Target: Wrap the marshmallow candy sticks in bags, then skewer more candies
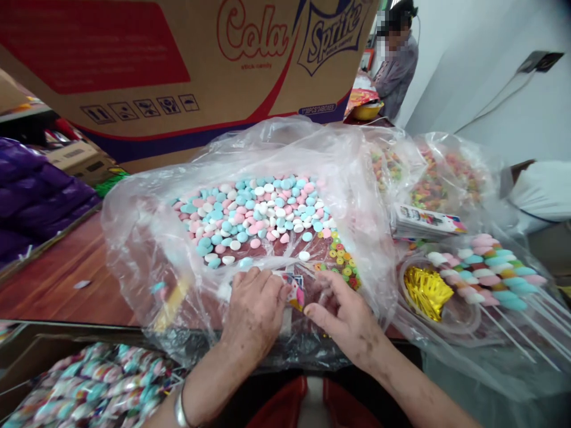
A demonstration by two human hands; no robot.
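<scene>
My left hand point(255, 309) and my right hand point(342, 315) meet at the near edge of a large clear plastic bag point(147, 238). Between the fingers of both hands sits a small colourful printed packet point(295, 290). The bag holds a heap of round pastel candies point(256, 214) in blue, pink and white, with a patch of small coloured ring candies point(344, 264) just beyond my right hand. Both hands have curled fingers pinching at the packet. A metal bangle point(179, 410) circles my left wrist.
A big cardboard carton point(178, 65) stands behind the bag. To the right lie candy skewers on sticks point(486, 273), a gold foil piece in a tub point(426, 290), a stack of printed cards point(423, 221) and more candy bags point(441, 172). Wrapped lollipops point(84, 386) fill a box at lower left. Another person point(397, 59) stands far back.
</scene>
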